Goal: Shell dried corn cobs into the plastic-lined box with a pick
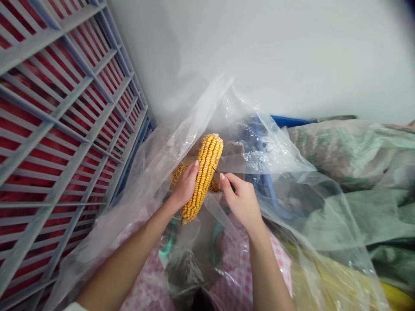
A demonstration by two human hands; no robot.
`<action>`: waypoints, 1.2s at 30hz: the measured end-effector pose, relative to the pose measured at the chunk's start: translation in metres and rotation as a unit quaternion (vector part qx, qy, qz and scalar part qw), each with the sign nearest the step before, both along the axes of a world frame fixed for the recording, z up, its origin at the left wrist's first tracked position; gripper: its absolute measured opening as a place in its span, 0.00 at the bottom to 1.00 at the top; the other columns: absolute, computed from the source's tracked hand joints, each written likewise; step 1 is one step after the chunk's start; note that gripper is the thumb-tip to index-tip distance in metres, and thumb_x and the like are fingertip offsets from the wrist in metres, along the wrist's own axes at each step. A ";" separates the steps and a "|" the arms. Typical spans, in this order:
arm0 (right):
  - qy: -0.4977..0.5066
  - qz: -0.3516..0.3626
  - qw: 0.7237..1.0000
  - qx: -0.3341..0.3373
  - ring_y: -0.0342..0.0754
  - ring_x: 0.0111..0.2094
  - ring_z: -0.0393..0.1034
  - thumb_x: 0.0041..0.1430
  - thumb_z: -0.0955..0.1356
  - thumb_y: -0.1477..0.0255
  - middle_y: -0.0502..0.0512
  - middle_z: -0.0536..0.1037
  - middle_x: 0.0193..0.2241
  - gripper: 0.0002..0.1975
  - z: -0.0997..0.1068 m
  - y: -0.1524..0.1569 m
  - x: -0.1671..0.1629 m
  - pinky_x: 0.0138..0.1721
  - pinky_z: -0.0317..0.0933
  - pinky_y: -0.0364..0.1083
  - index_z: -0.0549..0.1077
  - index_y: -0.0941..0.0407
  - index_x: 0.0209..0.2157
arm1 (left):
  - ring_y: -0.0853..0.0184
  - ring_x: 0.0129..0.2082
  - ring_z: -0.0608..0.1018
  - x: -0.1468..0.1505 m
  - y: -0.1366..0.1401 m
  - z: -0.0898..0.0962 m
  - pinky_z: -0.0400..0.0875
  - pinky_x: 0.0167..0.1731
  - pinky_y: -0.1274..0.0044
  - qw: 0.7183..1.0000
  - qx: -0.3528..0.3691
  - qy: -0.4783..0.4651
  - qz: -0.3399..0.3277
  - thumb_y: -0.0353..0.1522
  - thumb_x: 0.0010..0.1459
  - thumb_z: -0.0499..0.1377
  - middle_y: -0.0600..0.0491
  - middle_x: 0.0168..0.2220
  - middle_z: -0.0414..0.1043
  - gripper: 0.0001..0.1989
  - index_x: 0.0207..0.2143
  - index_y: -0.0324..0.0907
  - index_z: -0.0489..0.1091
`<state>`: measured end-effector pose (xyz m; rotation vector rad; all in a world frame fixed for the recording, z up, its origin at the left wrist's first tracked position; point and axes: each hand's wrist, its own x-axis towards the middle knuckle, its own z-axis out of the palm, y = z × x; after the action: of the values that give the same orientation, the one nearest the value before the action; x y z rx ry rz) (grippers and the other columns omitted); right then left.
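A yellow corn cob [203, 172], its kernels in rows, is held tilted over an opened clear plastic sheet [155, 172]. My left hand [186, 185] is wrapped round its left side, thumb on the kernels. On the other side, my right hand [238, 194] is closed round a thin dark-shafted tool [216, 172], most of it hidden in the fist. A bit of dark green shows between the fingers, and the shaft's tip meets the cob's right edge. Loose kernels [179, 172] lie behind and below the cob.
Stacked grey-blue slatted crates [87, 140] with red inside rise at the left. A blue crate [264, 172] shows through the plastic. Woven sacks [340, 151] lie at the right, with yellow material [343, 276] below. A white wall [275, 56] stands behind.
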<state>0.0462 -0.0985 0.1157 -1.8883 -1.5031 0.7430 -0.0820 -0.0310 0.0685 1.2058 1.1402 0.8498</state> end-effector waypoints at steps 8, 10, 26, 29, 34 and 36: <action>-0.059 0.008 0.998 -0.022 0.39 0.20 0.57 0.59 0.55 0.63 0.47 0.63 0.17 0.16 -0.003 0.000 -0.002 0.26 0.47 0.38 0.63 0.55 0.24 | 0.67 0.35 0.70 0.000 -0.003 -0.002 0.62 0.37 0.75 0.989 0.104 0.103 -0.034 0.43 0.59 0.40 0.53 0.29 0.66 0.19 0.33 0.40 0.63; -0.074 0.006 0.997 -0.027 0.39 0.20 0.57 0.59 0.55 0.62 0.47 0.63 0.17 0.16 -0.003 0.000 -0.001 0.26 0.47 0.39 0.64 0.55 0.24 | 0.66 0.37 0.70 0.000 -0.003 -0.002 0.62 0.39 0.75 0.985 0.117 0.120 -0.034 0.43 0.59 0.40 0.52 0.29 0.66 0.19 0.35 0.41 0.63; -0.265 0.020 0.963 -0.042 0.39 0.18 0.59 0.60 0.55 0.64 0.49 0.70 0.17 0.16 -0.001 -0.002 0.000 0.22 0.37 0.41 0.67 0.55 0.25 | 0.62 0.41 0.72 -0.003 -0.004 0.002 0.64 0.39 0.73 0.957 0.165 0.233 -0.061 0.43 0.60 0.38 0.46 0.42 0.70 0.23 0.48 0.40 0.59; -0.305 0.020 0.950 -0.066 0.40 0.17 0.60 0.60 0.55 0.65 0.50 0.72 0.18 0.16 -0.001 -0.003 -0.003 0.22 0.36 0.42 0.68 0.54 0.27 | 0.59 0.44 0.71 -0.001 -0.006 0.001 0.64 0.42 0.70 0.939 0.187 0.279 -0.069 0.42 0.60 0.38 0.43 0.45 0.68 0.24 0.51 0.38 0.57; -0.335 -0.005 0.936 -0.111 0.42 0.18 0.63 0.60 0.55 0.67 0.53 0.72 0.19 0.16 -0.002 -0.002 -0.016 0.22 0.36 0.42 0.69 0.55 0.28 | 0.57 0.46 0.70 0.005 -0.013 -0.005 0.64 0.43 0.67 0.921 0.195 0.330 -0.067 0.41 0.60 0.38 0.38 0.48 0.66 0.26 0.54 0.34 0.55; -0.341 -0.022 0.932 -0.124 0.43 0.18 0.64 0.61 0.55 0.68 0.54 0.73 0.20 0.16 -0.004 -0.001 -0.020 0.22 0.37 0.42 0.69 0.56 0.29 | 0.57 0.47 0.70 0.007 -0.016 -0.007 0.63 0.44 0.67 0.921 0.199 0.329 -0.068 0.41 0.60 0.39 0.38 0.49 0.65 0.26 0.54 0.34 0.54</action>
<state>0.0260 -0.0993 0.1116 -2.5309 -1.8183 0.2567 -0.0745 -0.0467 0.0612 1.9841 1.4266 0.5902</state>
